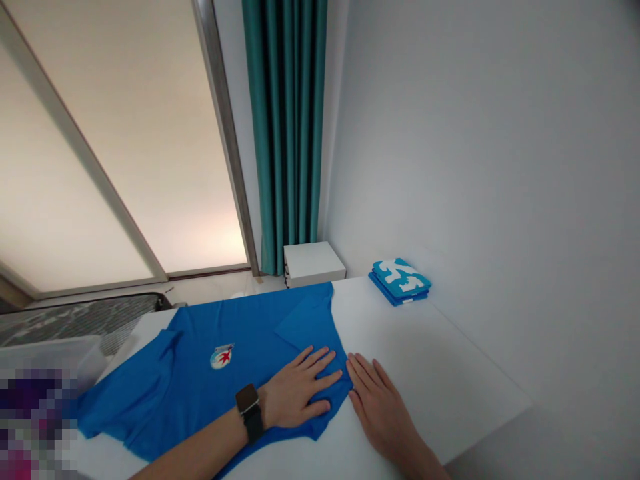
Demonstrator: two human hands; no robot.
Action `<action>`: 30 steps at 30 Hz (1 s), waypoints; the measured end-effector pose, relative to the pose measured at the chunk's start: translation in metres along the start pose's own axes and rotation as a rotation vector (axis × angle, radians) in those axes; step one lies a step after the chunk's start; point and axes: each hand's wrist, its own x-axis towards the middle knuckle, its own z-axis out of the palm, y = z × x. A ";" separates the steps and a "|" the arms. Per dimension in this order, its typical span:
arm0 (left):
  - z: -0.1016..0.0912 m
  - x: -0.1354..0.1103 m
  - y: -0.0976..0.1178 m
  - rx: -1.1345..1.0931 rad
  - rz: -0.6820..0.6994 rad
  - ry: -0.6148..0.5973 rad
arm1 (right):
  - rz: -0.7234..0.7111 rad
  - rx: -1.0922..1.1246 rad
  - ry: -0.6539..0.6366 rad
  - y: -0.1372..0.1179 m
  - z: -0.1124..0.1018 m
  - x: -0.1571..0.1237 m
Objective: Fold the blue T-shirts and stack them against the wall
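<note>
A blue T-shirt with a small round red-and-white emblem is spread on the white table. Its near-left sleeve lies out flat, while the right side is folded inward. My left hand, with a dark watch on the wrist, rests flat on the folded part, fingers spread. At the shirt's right edge lies my right hand, fingers stretched out and close together, the tips touching the edge of the cloth. Neither hand grips anything.
Folded blue-and-white clothing lies stacked at the table's far right, by the wall. Beyond the far edge stands a small white cabinet under a green curtain. A translucent bin, partly pixelated, is at the left.
</note>
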 end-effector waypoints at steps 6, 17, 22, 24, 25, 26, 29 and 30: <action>0.000 0.001 0.001 -0.007 -0.013 -0.015 | -0.020 0.000 -0.039 -0.003 0.002 0.009; -0.013 0.016 -0.027 -0.080 -0.145 0.246 | 0.100 0.190 -0.090 0.000 -0.009 0.034; -0.024 0.038 -0.082 -0.064 -0.391 0.346 | 0.231 0.253 -0.068 0.010 -0.003 0.072; -0.026 0.046 -0.103 -0.027 -0.460 0.360 | 0.302 0.222 -0.047 0.013 0.005 0.091; -0.026 0.049 -0.112 -0.012 -0.486 0.355 | 0.339 0.200 -0.034 0.015 0.009 0.101; -0.026 0.053 -0.119 0.000 -0.508 0.350 | 0.366 0.181 -0.023 0.016 0.014 0.111; -0.025 0.063 -0.131 0.013 -0.555 0.342 | 0.406 0.154 -0.012 0.024 0.027 0.139; -0.024 0.066 -0.134 0.014 -0.569 0.344 | 0.414 0.153 -0.014 0.028 0.030 0.148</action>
